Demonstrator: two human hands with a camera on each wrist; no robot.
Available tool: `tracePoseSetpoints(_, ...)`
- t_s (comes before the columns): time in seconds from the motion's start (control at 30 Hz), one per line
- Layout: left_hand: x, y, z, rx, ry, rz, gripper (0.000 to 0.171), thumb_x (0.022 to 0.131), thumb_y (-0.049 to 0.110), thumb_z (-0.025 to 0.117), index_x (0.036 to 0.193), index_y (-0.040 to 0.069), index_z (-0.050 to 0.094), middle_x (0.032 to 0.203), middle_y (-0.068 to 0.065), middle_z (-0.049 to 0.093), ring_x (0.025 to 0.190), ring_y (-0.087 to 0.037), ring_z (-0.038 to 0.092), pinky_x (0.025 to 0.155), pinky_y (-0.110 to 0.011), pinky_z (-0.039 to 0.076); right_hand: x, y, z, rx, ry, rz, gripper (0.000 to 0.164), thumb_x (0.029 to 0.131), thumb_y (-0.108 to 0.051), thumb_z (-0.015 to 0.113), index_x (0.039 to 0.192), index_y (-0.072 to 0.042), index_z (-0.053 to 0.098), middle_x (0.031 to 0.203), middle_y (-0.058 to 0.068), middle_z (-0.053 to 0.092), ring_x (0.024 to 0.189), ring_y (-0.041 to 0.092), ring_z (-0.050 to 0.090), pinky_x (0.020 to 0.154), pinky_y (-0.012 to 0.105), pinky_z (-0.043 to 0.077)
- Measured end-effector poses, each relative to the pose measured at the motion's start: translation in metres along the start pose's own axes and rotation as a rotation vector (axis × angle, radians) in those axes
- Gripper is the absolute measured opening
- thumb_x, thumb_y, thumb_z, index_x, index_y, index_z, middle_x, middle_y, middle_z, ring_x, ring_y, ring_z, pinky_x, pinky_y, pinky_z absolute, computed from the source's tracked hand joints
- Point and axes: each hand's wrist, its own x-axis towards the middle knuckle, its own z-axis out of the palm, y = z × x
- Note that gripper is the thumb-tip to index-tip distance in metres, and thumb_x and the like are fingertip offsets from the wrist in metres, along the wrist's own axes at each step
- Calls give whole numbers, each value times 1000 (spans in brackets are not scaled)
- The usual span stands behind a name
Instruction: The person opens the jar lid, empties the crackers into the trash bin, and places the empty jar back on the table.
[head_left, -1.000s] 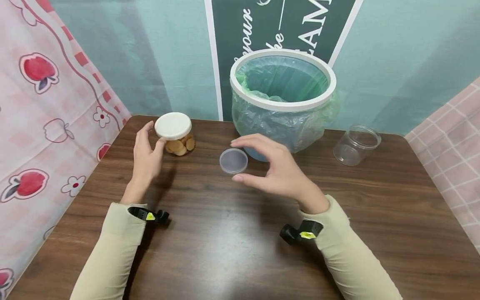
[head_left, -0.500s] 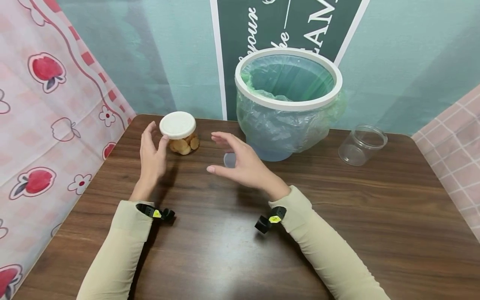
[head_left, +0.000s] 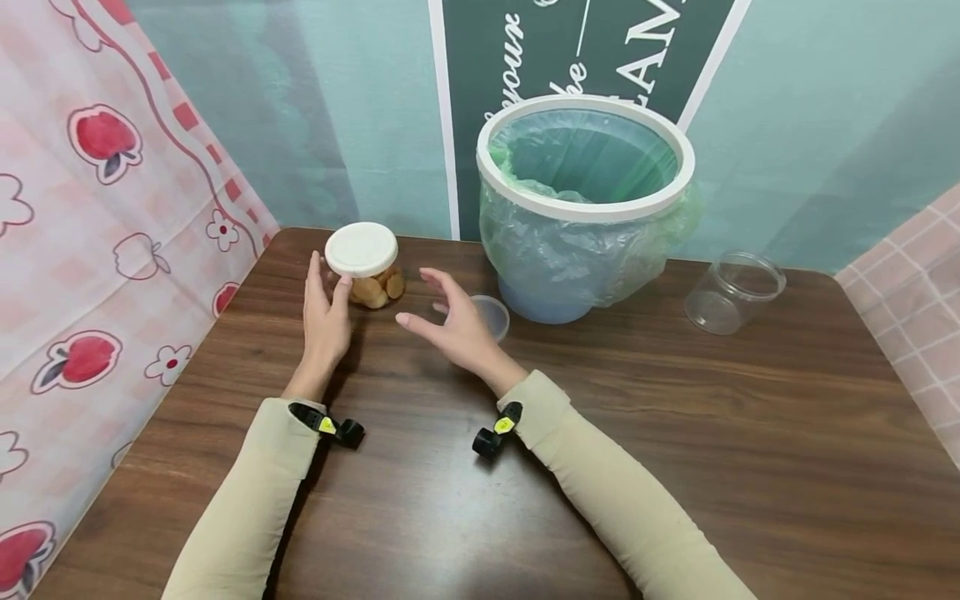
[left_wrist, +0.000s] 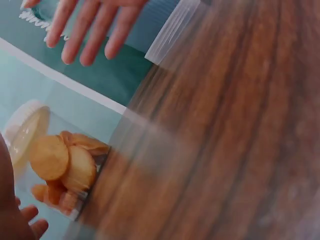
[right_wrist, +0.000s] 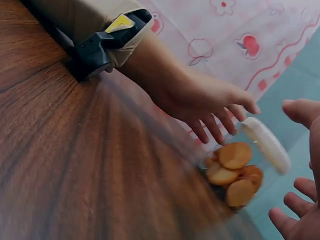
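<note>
Shifting leftward since the earlier frame, the right hand (head_left: 459, 330) is nearing the capped jar (head_left: 375, 285). Left of the capped jar, the left hand (head_left: 327, 327) is standing wide, contact unclear; the capped jar is sitting on the bench (head_left: 750, 433); to its right, the right hand is gaping empty. Approaching seems underway, probably calling next for gripping.

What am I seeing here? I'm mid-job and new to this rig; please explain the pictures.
No machine: a person's bare hands, left grip and right grip. The widest picture comes from a head-worn camera; the others from the left wrist camera and right wrist camera. On the table are a white-lidded jar of round golden pieces, a bag-lined bin, a clear container and, partly behind the right grip, a clear disc. Nothing seems held: the left grip is open beside the jar, perhaps touching; the right grip is open, apart from it.
</note>
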Motion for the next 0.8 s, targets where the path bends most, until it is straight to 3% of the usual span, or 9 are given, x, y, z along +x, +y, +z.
tracePoseSetpoints(0.17,2,-6,1,-120,-17,-70,66,107,35,41,163,12,14,167,-13,26,152,-26,32,123,-46,29,9,10,17,65,27,49,73,92,-31,74,153,-15,38,159,7,43,147,24,40,116,41,42)
tracePoseSetpoints(0.33,6,-10,5,-264,32,-130,57,108,31,38,159,9,29,161,-13,39,139,-24,45,116,-49,37,14,22,30,62,62,62,75,92,-29,75,154,-12,36,159,12,41,147,25,41,115,42,43)
tracePoseSetpoints(0.6,16,-15,15,-310,52,-122,53,108,32,35,155,8,39,147,-13,50,114,-5,51,106,-33,41,23,30,41,-78,63,74,83,91,-38,75,157,-15,30,161,7,39,148,21,40,117,37,41)
tracePoseSetpoints(0.8,22,-19,17,-315,88,-118,51,108,32,31,150,7,46,132,-5,56,110,-3,51,99,-27,41,38,32,49,-67,85,63,85,91,-38,74,158,-15,29,160,8,40,145,23,44,114,37,44)
